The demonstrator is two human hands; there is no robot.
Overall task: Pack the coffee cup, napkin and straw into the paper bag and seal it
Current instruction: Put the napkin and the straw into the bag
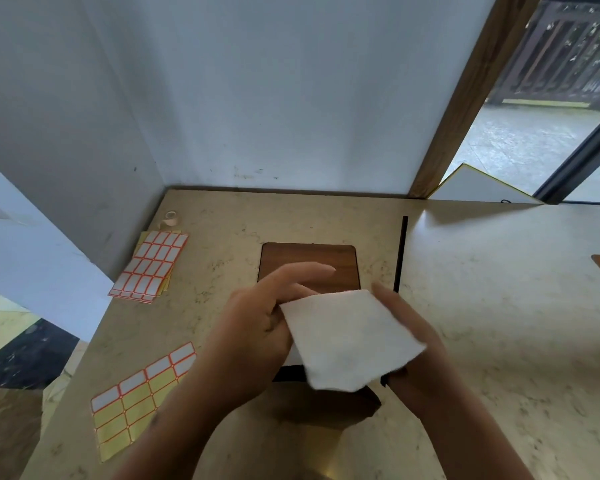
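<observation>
Head camera looked down on the marbled beige counter (482,306) that filled most of the view, pushed into a corner of pale walls. Set into it just beyond my hands was a brown wooden panel (307,263) with rounded corners, and a thin black straw (400,252) lay straight along the counter just right of that panel.

My left hand (257,327) and my right hand (409,337) were both up over the counter's middle, holding the white napkin (350,341) between them — the left pinching its left edge with thumb and fingers, index finger stretched forward over the panel, the right cupped under and behind its right side with the fingers closed against it. The napkin was spread as a flat, tilted square, above a dark brown thing I couldn't make out because my hands and the napkin covered it.

Off to the left lay a stack of red-bordered label sheets (149,266), and nearer me a partly peeled yellow label sheet (139,400). Smallest of all — a little tape roll (170,218) near the wall corner.
</observation>
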